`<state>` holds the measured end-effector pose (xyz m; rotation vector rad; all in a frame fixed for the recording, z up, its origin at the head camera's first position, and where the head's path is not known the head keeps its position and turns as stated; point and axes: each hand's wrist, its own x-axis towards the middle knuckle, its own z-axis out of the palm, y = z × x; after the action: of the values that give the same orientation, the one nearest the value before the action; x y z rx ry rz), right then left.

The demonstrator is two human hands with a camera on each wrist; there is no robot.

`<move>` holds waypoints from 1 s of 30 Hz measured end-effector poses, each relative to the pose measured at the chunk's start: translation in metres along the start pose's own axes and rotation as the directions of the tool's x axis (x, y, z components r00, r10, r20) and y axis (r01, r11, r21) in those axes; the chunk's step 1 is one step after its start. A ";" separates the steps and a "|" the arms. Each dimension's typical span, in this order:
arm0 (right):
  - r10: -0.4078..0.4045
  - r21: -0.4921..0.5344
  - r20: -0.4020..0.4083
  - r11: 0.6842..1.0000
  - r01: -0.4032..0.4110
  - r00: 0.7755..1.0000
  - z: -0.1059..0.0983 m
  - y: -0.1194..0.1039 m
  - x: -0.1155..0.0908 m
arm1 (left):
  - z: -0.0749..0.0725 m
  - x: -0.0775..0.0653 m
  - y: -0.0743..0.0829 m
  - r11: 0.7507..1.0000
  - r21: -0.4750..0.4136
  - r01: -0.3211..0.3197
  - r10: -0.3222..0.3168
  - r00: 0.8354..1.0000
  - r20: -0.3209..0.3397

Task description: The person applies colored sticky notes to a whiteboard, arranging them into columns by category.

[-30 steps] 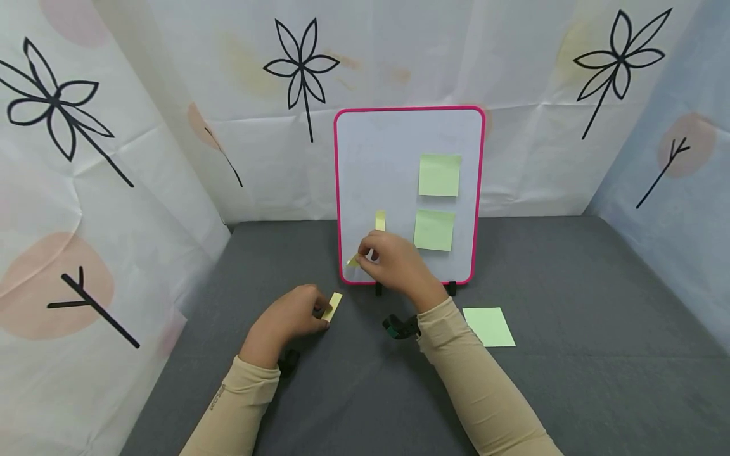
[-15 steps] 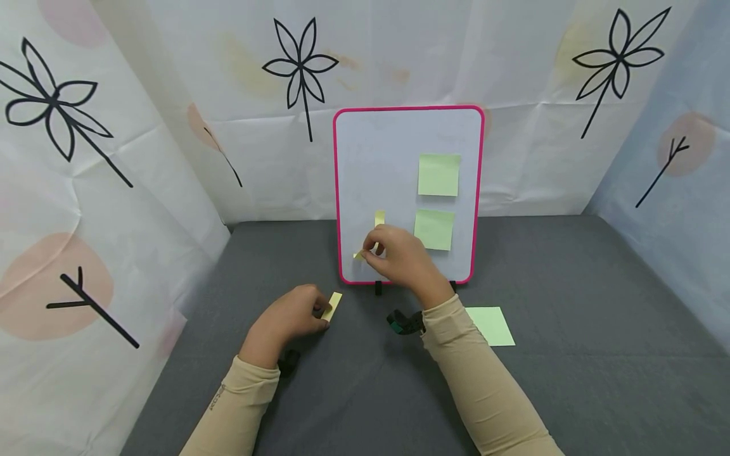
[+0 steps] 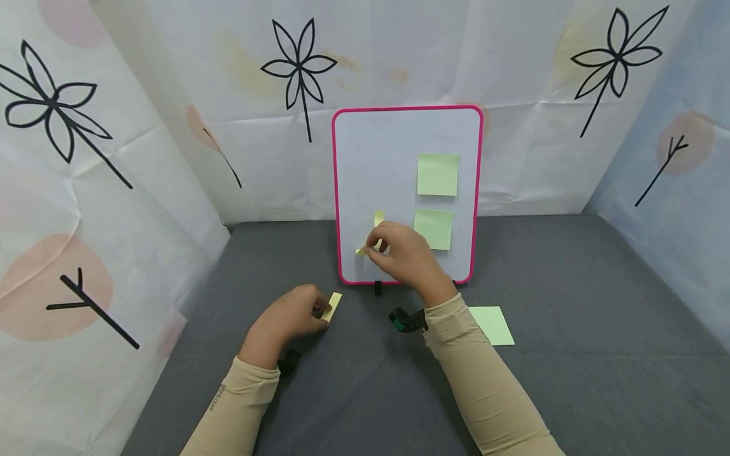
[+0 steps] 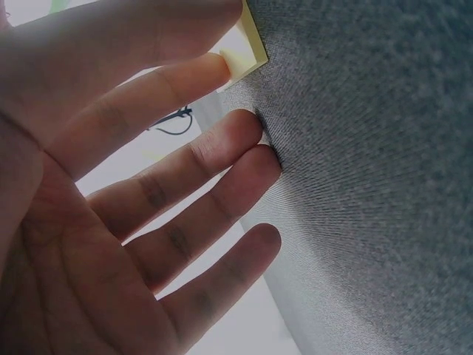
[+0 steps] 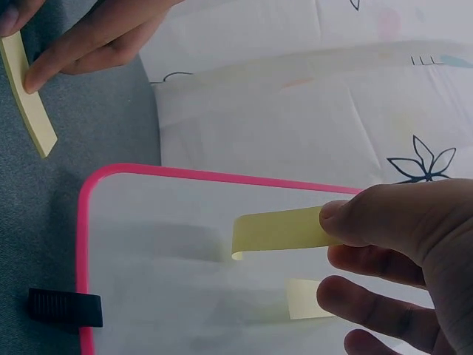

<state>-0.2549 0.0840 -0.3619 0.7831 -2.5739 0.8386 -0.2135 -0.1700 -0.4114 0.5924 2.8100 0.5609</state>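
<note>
Between the thumb and index finger of my left hand (image 3: pixel 288 320) is a pad of narrow yellow sticky notes (image 3: pixel 335 305), held close over the grey table; the left wrist view shows the other fingers extended near the cloth. My right hand (image 3: pixel 407 256) pinches a single yellow sticky strip (image 5: pixel 277 231) by one end, its free end curling over. It hovers before the lower left of a pink-framed whiteboard (image 3: pixel 373 158). Behind that hand, a second yellow strip (image 3: pixel 379 217) is stuck upright on the board, its lower part mostly hidden.
Two square green sticky notes, an upper one (image 3: pixel 437 175) and a lower one (image 3: pixel 433 230), are on the board's right side. A green sheet (image 3: pixel 495 326) lies on the table, partly behind the right sleeve. Black feet (image 5: pixel 65 307) support the board. Patterned white cloth (image 3: pixel 399 69) hangs behind.
My right hand has moved slightly up and to the right across the board with the yellow strip. The left hand and its pad have stayed in place.
</note>
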 end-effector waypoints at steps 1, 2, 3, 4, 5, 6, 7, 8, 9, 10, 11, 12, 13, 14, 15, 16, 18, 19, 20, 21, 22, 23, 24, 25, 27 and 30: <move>0.000 0.000 -0.001 1.000 0.000 1.000 0.000 0.000 0.000 | 0.000 0.000 0.000 1.000 -0.001 -0.001 0.001 1.000 -0.001; -0.001 0.000 -0.001 1.000 0.001 1.000 -0.001 0.000 0.000 | 0.000 0.000 0.000 1.000 -0.002 -0.001 0.001 1.000 -0.001; -0.001 -0.002 -0.002 1.000 0.001 1.000 -0.001 0.001 0.000 | 0.000 0.000 0.000 1.000 -0.004 -0.002 0.002 1.000 -0.002; -0.001 -0.004 -0.002 1.000 0.001 1.000 -0.001 0.001 0.000 | 0.000 -0.001 0.001 1.000 -0.007 -0.003 0.003 1.000 -0.002; -0.002 -0.005 -0.003 1.000 0.002 1.000 -0.001 0.001 0.001 | -0.001 -0.001 0.001 1.000 -0.008 -0.004 0.004 1.000 -0.003; -0.003 -0.005 -0.005 1.000 0.003 1.000 -0.001 0.001 0.001 | -0.001 -0.001 0.001 1.000 -0.007 -0.009 0.009 1.000 -0.005; -0.005 -0.007 -0.007 1.000 0.005 1.000 -0.001 0.001 0.001 | -0.001 -0.001 0.001 1.000 -0.005 -0.014 0.014 1.000 -0.006; -0.007 -0.007 -0.010 1.000 0.007 1.000 -0.002 0.001 0.001 | 0.000 -0.001 0.002 1.000 -0.003 -0.018 0.018 1.000 -0.009; -0.009 -0.008 -0.012 1.000 0.009 1.000 -0.001 0.001 0.001 | 0.000 -0.001 0.002 1.000 -0.004 -0.019 0.019 1.000 -0.010; -0.011 -0.006 -0.015 1.000 0.011 1.000 -0.001 0.001 0.001 | 0.000 -0.001 0.002 1.000 -0.004 -0.020 0.020 1.000 -0.011; -0.012 -0.004 -0.017 1.000 0.012 1.000 -0.001 0.001 0.001 | 0.000 -0.001 0.001 1.000 -0.003 -0.021 0.021 1.000 -0.012; -0.013 -0.002 -0.019 1.000 0.013 1.000 -0.001 0.001 0.001 | 0.000 0.000 0.001 1.000 0.000 -0.022 0.022 1.000 -0.012; -0.014 -0.002 -0.021 1.000 0.014 1.000 -0.001 0.001 0.000 | 0.000 0.000 0.001 1.000 -0.002 -0.020 0.020 1.000 -0.012; -0.015 -0.001 -0.023 1.000 0.015 1.000 -0.001 0.001 0.000 | 0.000 -0.001 0.000 1.000 -0.003 -0.019 0.019 1.000 -0.011; -0.015 0.000 -0.025 1.000 0.015 1.000 0.000 0.001 0.000 | 0.000 -0.001 0.000 1.000 -0.005 -0.018 0.018 1.000 -0.011; -0.016 0.000 -0.028 1.000 0.016 0.999 0.000 0.001 0.000 | 0.000 -0.001 0.000 1.000 -0.004 -0.021 0.021 1.000 -0.011; -0.017 -0.003 -0.034 1.000 0.017 0.999 0.001 0.001 0.000 | 0.000 -0.001 -0.001 1.000 -0.003 -0.022 0.022 1.000 -0.013; -0.017 -0.005 -0.037 1.000 0.017 0.999 0.001 0.001 0.000 | 0.000 -0.001 -0.001 1.000 -0.003 -0.022 0.022 1.000 -0.013; -0.018 -0.007 -0.040 1.000 0.017 0.999 0.001 0.001 0.000 | 0.001 0.000 -0.002 1.000 -0.003 -0.022 0.022 1.000 -0.014; -0.017 -0.008 -0.043 1.000 0.017 0.999 0.002 0.001 0.000 | 0.001 0.000 -0.002 1.000 -0.004 -0.020 0.020 1.000 -0.015; -0.017 -0.010 -0.045 1.000 0.017 0.999 0.002 0.001 0.000 | 0.001 0.000 -0.003 1.000 -0.003 -0.019 0.019 1.000 -0.015; -0.016 -0.012 -0.047 1.000 0.016 0.999 0.003 0.001 0.000 | 0.001 0.000 -0.003 1.000 -0.002 -0.018 0.018 1.000 -0.014; -0.016 -0.013 -0.048 1.000 0.016 0.999 0.004 0.001 0.000 | 0.001 0.001 -0.003 1.000 0.000 -0.016 0.016 1.000 -0.013; -0.016 -0.015 -0.048 1.000 0.016 0.999 0.004 0.001 0.000 | 0.002 0.001 -0.003 1.000 0.000 -0.015 0.015 1.000 -0.012; -0.015 -0.019 -0.049 1.000 0.014 0.999 0.005 0.001 0.000 | 0.001 0.001 -0.003 1.000 -0.002 -0.012 0.012 1.000 -0.008; -0.011 -0.027 -0.051 1.000 0.010 0.999 0.005 -0.001 0.000 | 0.001 0.001 -0.003 1.000 -0.007 -0.005 0.005 1.000 -0.004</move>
<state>-0.2555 0.0800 -0.3653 0.7571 -2.5287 0.8088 -0.2155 -0.1715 -0.4133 0.5972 2.8106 0.5727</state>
